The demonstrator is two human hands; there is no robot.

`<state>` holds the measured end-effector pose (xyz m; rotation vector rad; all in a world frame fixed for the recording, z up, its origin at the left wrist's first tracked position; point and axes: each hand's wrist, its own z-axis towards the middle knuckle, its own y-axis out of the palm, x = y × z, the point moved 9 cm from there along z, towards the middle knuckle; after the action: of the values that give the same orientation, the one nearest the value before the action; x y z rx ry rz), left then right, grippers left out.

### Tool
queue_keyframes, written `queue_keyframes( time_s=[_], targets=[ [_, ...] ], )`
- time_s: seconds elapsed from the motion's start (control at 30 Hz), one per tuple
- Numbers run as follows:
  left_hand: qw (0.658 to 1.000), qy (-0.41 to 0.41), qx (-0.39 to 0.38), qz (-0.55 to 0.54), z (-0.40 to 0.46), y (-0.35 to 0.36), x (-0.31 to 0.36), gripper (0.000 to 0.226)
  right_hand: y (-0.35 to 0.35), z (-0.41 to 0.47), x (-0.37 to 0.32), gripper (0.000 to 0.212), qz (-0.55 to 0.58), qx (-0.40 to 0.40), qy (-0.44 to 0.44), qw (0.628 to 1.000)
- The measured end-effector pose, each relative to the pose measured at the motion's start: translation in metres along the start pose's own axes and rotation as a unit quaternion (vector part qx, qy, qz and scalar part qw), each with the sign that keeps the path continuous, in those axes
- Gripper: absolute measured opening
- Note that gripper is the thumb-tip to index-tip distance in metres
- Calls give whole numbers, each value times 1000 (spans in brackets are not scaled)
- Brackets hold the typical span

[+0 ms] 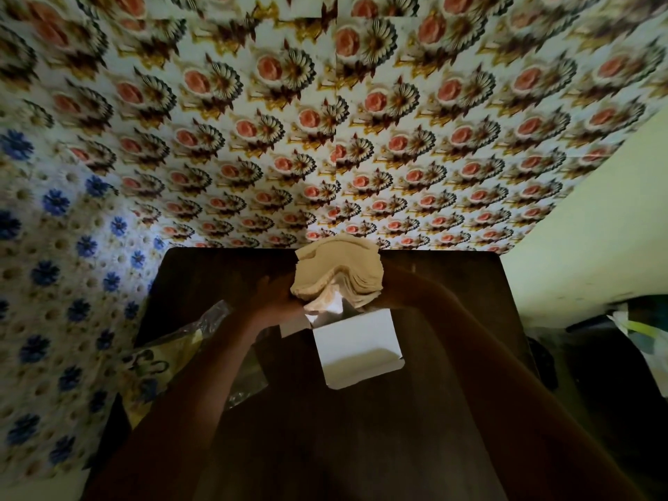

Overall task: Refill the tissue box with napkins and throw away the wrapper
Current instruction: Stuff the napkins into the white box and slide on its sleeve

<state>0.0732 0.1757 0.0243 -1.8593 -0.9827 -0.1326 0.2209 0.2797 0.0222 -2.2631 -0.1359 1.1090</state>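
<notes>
Napkins: thick beige stack of folded paper napkins (338, 271), bowed in the middle, held just above the open white cardboard tissue box (356, 347) on the dark wooden counter (452, 283)
Left hand (274, 294): closed on the stack's left end
Right hand (388, 285): mostly hidden, seemingly pressing the right end
Wrapper: clear plastic wrapper with yellow print (170, 350), left on the counter
Risk: bowed stack could snag the box flaps or spill loose sheets

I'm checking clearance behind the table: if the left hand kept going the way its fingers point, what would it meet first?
The left hand, gripping the napkin stack, points toward the far table edge. Nothing shows on that bare stretch, so likely the floral wall first, though depth is unclear.
</notes>
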Motion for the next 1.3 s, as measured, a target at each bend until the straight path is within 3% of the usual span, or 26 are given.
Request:
queue_keyframes(
  time_s=[0.2, 0.33, 0.4, 0.53, 0.67, 0.8, 0.93, 1.1, 1.3],
  targets=[
    [996, 37, 41, 70, 2, -7, 2, 71, -4, -6, -18, 68, -98, 53, -32, 993],
    [992, 57, 67, -90, 5, -1, -12, 94, 4, -9, 4, 84, -86, 90, 8, 992],
    [990, 60, 82, -98, 3, 2, -11, 84, 8, -10, 6, 85, -44, 92, 22, 994],
    [992, 49, 106, 43, 0, 1, -2, 57, -5, -20, 14, 91, 69, 190, -20, 979],
    [991, 51, 98, 77, 1, 7, 2, 48, -17, -30, 11, 56, 18, 283, -8, 959],
    [980, 84, 157, 85, 0, 9, 2, 64, -3, -18, 5, 43, -129, 237, -8, 963],
    [959, 89, 223, 150, -3, 6, 13, 39, 1, -6, 3, 35, -217, 207, 4, 954],
    [949, 44, 145, 277, 11, 15, 27, 26, 13, 17, 1, 29, -366, 152, 0, 918],
    [936, 51, 94, 334, 20, 17, 36, 13, 21, 31, 8, 26, -387, 66, -5, 920]
  ],
)
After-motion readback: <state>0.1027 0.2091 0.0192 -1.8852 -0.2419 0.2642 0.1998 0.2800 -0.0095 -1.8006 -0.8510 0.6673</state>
